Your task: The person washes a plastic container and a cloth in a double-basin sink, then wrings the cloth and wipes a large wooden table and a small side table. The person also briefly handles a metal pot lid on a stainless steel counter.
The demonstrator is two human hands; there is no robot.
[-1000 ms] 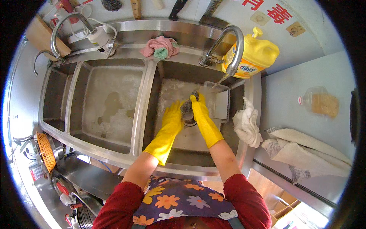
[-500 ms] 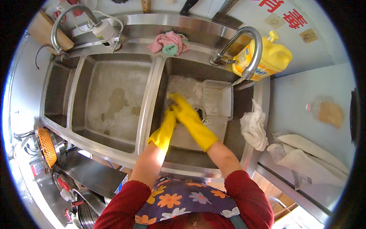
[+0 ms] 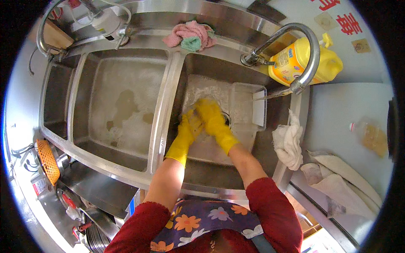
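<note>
Both my hands wear long yellow rubber gloves and are together, low in the right sink basin (image 3: 223, 160). The fingers of my left hand (image 3: 189, 128) and my right hand (image 3: 209, 114) are blurred; I cannot make out what is between or beneath them. Splashing water surrounds them. Just to their right a clear plastic container (image 3: 259, 107) stands in the basin, with water running toward it from the curved tap (image 3: 299, 84).
The left basin (image 3: 154, 109) holds shallow water. Pink and green cloths (image 3: 181, 38) lie on the back ledge, a yellow jug (image 3: 287, 63) behind the tap, a white cloth (image 3: 287, 145) on the right rim. Towels (image 3: 337, 181) and a bottle (image 3: 367, 139) lie rightward.
My hands shifted leftward from the basin's middle, and my right hand has since lowered. The dark grey scrubber seen between them a second ago is no longer distinguishable. The view has shifted slightly.
</note>
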